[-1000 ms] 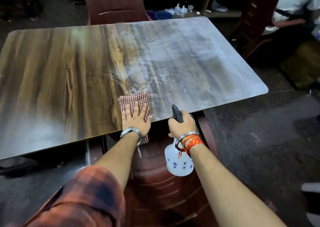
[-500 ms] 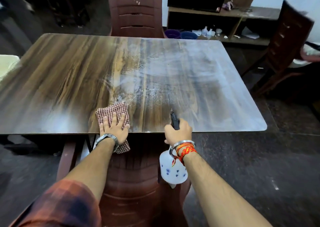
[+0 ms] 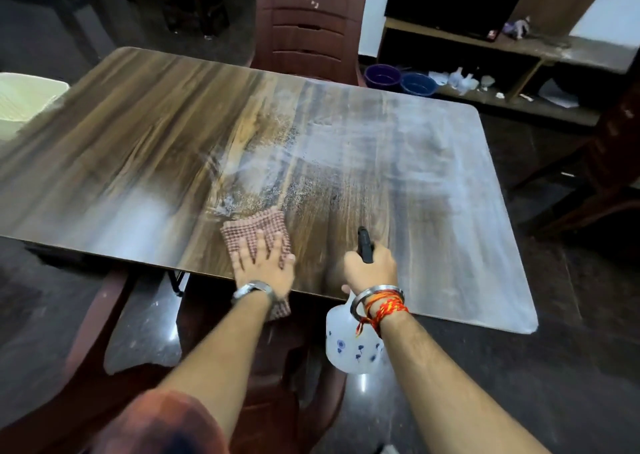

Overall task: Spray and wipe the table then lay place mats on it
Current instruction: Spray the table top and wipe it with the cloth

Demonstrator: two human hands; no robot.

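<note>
The wood-grain table fills the middle of the head view, with wet spray droplets and streaks across its centre and right half. My left hand lies flat on a red-and-white checked cloth at the near edge, fingers spread; part of the cloth hangs over the edge. Just to the right, my right hand grips the black trigger head of a white spray bottle with blue flowers. The bottle's body hangs below the table edge. No place mats are in view.
A brown plastic chair stands at the table's far side and another is tucked under the near edge below my arms. A pale basket sits at the left. A low shelf with bowls stands at back right.
My left hand and the cloth have stayed at the near edge while my view has swung. My right hand has kept hold of the spray bottle.
</note>
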